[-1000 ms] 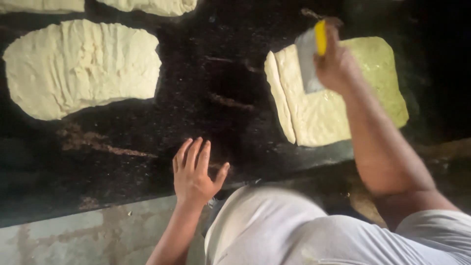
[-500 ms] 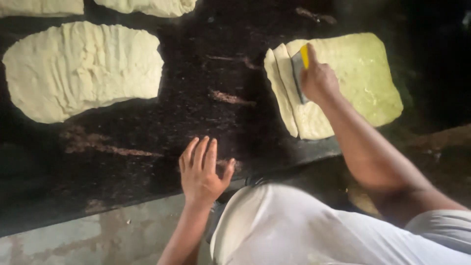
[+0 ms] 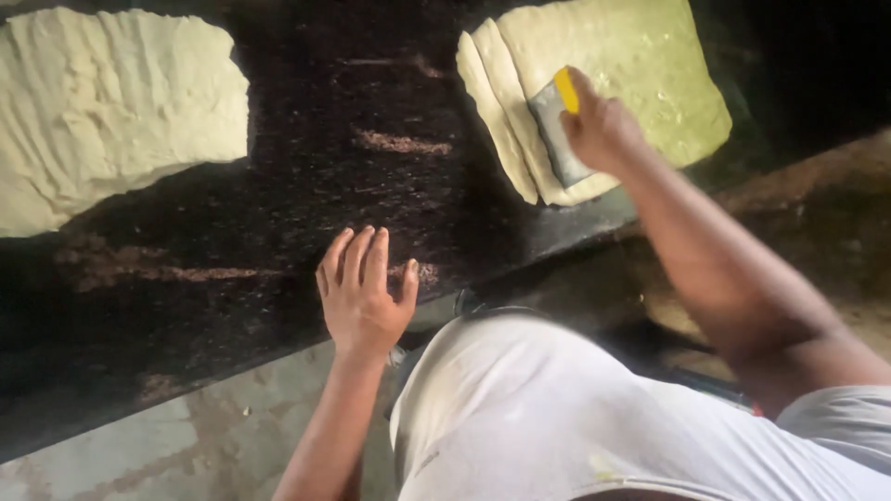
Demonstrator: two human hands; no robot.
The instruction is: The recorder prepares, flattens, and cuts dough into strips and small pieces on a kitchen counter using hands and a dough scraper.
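My right hand grips a metal scraper with a yellow handle, its blade pressed flat on a folded sheet of pale dough at the upper right of the dark slab. The dough's left edge shows stacked folded layers. My left hand rests palm down on the slab's near edge, fingers spread, holding nothing. A second, larger sheet of wrinkled dough lies at the upper left, apart from both hands.
The slab's front edge runs diagonally above a grey stained floor. Streaks of residue mark the slab between the dough sheets. My white-clad torso fills the lower middle.
The view has shifted closer. My right hand has lowered the scraper from above the dough onto its folded left part. My left hand stays planted on the slab.
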